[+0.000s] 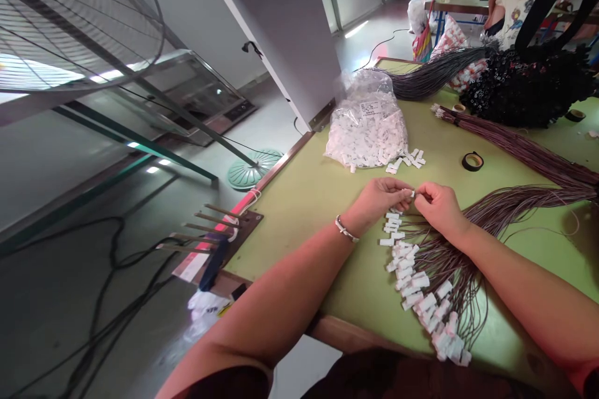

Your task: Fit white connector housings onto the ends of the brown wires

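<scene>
My left hand [381, 199], with a white bracelet [346, 229] at its wrist, pinches a small white connector [412, 194] at its fingertips. Close against it on the right, my right hand [437, 204] is closed, thumb and finger pressed together at the connector; a wire in them is too small to make out. Below both hands a bundle of thin brown wires [486, 212] fans across the green table, many of its ends carrying white connectors [407, 271]. Beyond my hands stands a clear bag of white connectors [367, 124], with several loose connectors [406, 161] beside it.
A roll of black tape [472, 161] lies on the green table [299, 199]. Further right are another wire bundle [519, 140] and a black pile [528, 84]. A pronged metal rack [219, 234] sits at the left edge. A fan [79, 19] stands left; a person [510, 12] is in the background.
</scene>
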A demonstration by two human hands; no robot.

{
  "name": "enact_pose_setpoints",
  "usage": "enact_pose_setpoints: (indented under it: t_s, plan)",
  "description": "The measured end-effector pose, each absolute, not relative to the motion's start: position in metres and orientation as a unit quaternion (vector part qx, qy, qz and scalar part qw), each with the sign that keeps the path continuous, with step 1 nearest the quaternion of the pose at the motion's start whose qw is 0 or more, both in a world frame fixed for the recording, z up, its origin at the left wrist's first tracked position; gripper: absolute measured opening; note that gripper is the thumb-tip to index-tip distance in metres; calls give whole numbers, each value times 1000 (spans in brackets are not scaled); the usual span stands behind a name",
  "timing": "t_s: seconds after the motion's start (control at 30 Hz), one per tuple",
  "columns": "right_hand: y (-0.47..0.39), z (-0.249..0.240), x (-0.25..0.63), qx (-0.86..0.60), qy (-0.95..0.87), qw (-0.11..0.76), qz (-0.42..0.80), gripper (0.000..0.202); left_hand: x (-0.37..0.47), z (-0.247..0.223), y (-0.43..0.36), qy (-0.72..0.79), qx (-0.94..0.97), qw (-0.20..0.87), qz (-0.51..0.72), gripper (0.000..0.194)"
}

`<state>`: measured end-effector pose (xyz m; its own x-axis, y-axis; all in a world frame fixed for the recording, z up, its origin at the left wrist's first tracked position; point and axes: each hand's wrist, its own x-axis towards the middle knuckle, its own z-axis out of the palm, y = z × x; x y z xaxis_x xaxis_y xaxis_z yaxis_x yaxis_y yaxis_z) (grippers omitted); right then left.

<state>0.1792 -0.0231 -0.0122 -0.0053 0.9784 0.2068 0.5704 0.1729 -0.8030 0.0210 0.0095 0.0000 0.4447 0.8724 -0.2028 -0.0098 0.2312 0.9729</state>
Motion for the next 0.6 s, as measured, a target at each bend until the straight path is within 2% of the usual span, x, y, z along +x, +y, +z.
enact_pose_setpoints:
  t_s: [0.13, 0.23, 0.33, 0.6]
  plan:
    - [-24, -9, 179, -587, -648, 383, 298, 13, 24, -3, 8, 409, 542, 647, 346, 15]
    - [-22, -5, 180, -585, -610, 399, 355, 15, 25, -4, 4, 415, 635, 532, 377, 5]
    - [-21, -5, 183, -575, -583, 416, 396, 15, 26, -3, 1, 417, 701, 427, 390, 8]
    - [-19, -3, 180, -596, -565, 415, 391, 16, 37, -10, 1, 431, 627, 511, 399, 7]
